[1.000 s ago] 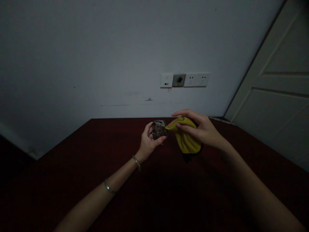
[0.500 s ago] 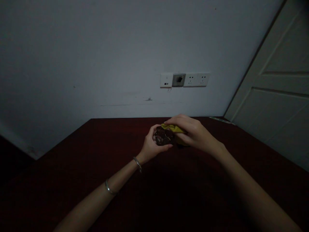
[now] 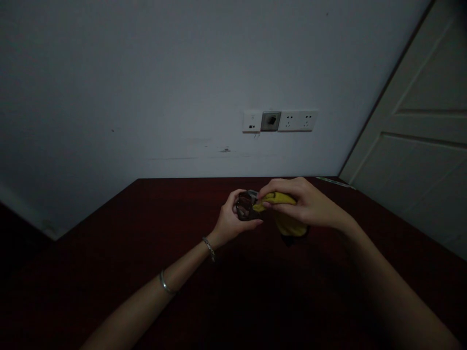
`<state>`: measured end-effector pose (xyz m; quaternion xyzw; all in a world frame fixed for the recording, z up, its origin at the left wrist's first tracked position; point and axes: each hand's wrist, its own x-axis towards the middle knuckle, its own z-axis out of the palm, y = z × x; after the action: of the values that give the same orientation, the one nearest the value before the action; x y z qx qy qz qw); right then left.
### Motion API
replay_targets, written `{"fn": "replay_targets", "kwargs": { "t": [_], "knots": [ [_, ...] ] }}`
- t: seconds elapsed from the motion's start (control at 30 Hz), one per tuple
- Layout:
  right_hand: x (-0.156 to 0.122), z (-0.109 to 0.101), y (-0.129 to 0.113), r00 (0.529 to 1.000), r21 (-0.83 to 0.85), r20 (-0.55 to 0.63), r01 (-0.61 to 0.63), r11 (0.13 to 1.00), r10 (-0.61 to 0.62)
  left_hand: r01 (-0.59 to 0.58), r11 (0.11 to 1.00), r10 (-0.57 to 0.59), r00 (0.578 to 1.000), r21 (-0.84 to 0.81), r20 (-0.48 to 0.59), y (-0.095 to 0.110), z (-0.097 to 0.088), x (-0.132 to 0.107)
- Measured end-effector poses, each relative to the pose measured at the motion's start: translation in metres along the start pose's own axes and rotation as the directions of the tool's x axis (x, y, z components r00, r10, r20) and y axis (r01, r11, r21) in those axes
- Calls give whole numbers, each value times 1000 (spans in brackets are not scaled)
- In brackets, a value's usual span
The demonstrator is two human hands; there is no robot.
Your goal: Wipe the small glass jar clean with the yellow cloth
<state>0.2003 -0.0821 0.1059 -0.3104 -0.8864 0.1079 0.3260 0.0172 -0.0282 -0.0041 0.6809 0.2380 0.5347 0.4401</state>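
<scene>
My left hand (image 3: 231, 216) is wrapped round a small clear, round glass-like object (image 3: 245, 206), its faceted end facing me; the dark red of the table shows through it. Its exact kind is hard to make out in the dim light. In my right hand (image 3: 299, 201) a yellow cloth (image 3: 279, 198) is pinched between thumb and fingers. One tip of the cloth touches the right side of the clear object. The rest of the cloth hangs below my right palm, ending in a dark edge.
A dark red table (image 3: 182, 194) lies under both hands and reaches back to a pale wall (image 3: 164, 87). Sockets and a switch panel (image 3: 279, 121) sit on that wall. At the right stands a white panelled door (image 3: 419, 160). A thin printed strip (image 3: 335, 183) lies at the table's back edge.
My right hand has shifted right, and the cloth has moved from the object's top to its right side. More cloth now hangs down. My left hand has barely moved.
</scene>
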Motion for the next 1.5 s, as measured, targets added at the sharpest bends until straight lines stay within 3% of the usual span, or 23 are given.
{"fn": "replay_targets", "kwargs": {
  "t": [0.13, 0.23, 0.43, 0.63, 1.0, 1.07, 1.23, 1.5],
  "knots": [
    [0, 0, 1, 993, -17, -112, -40, 999, 38, 31, 998, -31, 1000, -47, 1, -4, -2, 0],
    [1, 6, 7, 980, -76, -198, -16, 997, 1, 10, 999, -10, 1000, -35, 1, -4, 0, 0],
    [3, 18, 18, 988, -102, -126, 75, 992, -88, -21, 1000, 21, 1000, -24, 14, -3, 9, 0],
    [2, 15, 11, 991, -55, -93, 94, 994, -98, -19, 1000, 20, 1000, -12, 17, -6, 7, -1],
    [0, 1, -9, 996, -19, 90, 3, 1000, -1, -6, 1000, 6, 998, -2, 56, -5, 1, -4],
    [-2, -2, -10, 998, 5, 57, -41, 999, 40, 10, 1000, -8, 999, -26, 49, -5, 1, -6],
    [-3, -3, -5, 980, -47, -184, -84, 995, 74, 37, 994, -35, 999, -108, 20, -3, 2, -5],
    [0, 12, 5, 979, -108, -177, 81, 991, -100, 75, 966, -76, 997, -246, 4, 6, 5, 1]
  ]
}}
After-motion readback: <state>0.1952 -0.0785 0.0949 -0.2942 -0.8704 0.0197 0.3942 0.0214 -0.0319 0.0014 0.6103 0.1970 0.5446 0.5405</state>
